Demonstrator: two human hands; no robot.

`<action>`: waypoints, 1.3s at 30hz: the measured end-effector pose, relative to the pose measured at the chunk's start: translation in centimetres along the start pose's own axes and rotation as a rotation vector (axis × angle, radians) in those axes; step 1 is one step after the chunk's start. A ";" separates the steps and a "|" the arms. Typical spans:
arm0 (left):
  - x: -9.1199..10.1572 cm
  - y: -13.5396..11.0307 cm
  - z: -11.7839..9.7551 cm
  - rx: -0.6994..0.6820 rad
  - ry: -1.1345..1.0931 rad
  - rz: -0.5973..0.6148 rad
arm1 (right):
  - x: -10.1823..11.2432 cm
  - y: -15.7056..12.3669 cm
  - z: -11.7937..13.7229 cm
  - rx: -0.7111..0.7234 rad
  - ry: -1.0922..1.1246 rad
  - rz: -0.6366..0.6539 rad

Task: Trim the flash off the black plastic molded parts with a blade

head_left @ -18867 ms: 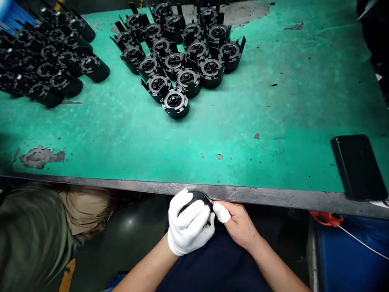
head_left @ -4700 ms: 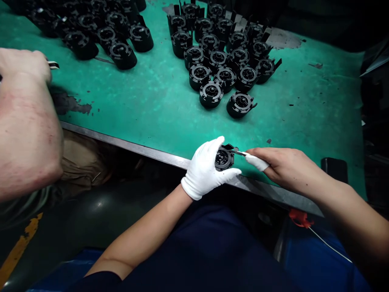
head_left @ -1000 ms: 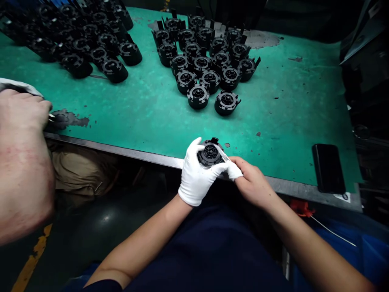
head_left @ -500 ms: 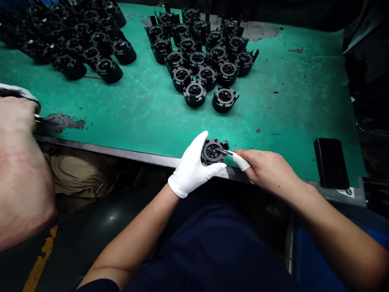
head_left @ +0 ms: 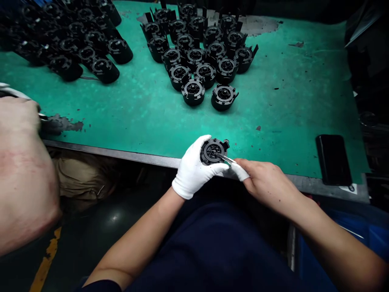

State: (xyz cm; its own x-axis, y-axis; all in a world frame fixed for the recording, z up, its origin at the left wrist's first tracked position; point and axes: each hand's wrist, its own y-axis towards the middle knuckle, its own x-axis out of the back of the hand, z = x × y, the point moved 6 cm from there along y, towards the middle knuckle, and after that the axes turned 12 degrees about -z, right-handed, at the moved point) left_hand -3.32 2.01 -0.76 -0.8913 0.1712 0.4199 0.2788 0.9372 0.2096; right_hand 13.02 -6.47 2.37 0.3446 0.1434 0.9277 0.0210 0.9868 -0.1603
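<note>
My left hand [head_left: 196,168], in a white glove, is wrapped around a round black plastic housing [head_left: 214,151] at the table's front edge. The ringed face of the housing points up towards me, and a small tab sticks out at its upper right. Between the thumb and fingers of my right hand [head_left: 258,176] is a pair of slim metal tweezers [head_left: 226,158]; a white cover sits on the thumb. The tips of the tweezers reach the middle of the housing's face. Whether they grip a small part there is too small to tell.
Several similar black housings [head_left: 193,91] stand grouped on the green table mat [head_left: 136,109], with another cluster [head_left: 105,69] at the far left. A black phone [head_left: 333,159] lies at the right. Another person's arm [head_left: 22,174] reaches in from the left.
My right hand has dropped slightly, so the tweezers slant up more steeply into the housing. My left hand still holds the housing. The view has shifted a little.
</note>
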 end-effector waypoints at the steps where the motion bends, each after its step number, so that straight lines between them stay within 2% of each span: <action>1: -0.1 -0.2 0.0 0.010 0.000 -0.016 | -0.2 -0.1 0.1 -0.002 0.014 -0.005; 7: -0.6 -1.2 -0.1 0.015 0.030 -0.128 | -1.4 -1.1 0.4 0.016 0.162 -0.039; 12: -0.8 -1.6 -0.4 -0.019 0.067 -0.194 | 0.2 -0.9 -1.3 -0.014 0.288 -0.257; 19: -0.8 -1.4 -0.6 -0.060 0.099 -0.203 | -0.2 1.1 -2.1 0.048 0.009 -0.212; 24: -0.8 -1.4 -0.7 -0.094 0.101 -0.207 | -0.1 1.2 -1.9 0.100 -0.083 -0.236; 28: -0.9 -1.3 -0.5 -0.072 0.096 -0.189 | 0.2 1.0 -1.7 0.118 -0.132 -0.270; 35: -1.3 -1.2 -0.5 -0.037 0.047 -0.141 | 0.3 1.3 -1.6 0.100 -0.166 -0.259; 39: -1.6 -1.1 -0.8 -0.039 0.046 -0.185 | 0.3 2.2 -1.8 0.011 -0.197 -0.305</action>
State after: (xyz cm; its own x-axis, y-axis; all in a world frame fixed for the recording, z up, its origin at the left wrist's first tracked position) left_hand -1.95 0.45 -0.95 -0.9114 -0.0178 0.4112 0.1262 0.9388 0.3204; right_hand 14.89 -4.42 1.63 0.1361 -0.1474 0.9797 0.0843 0.9870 0.1368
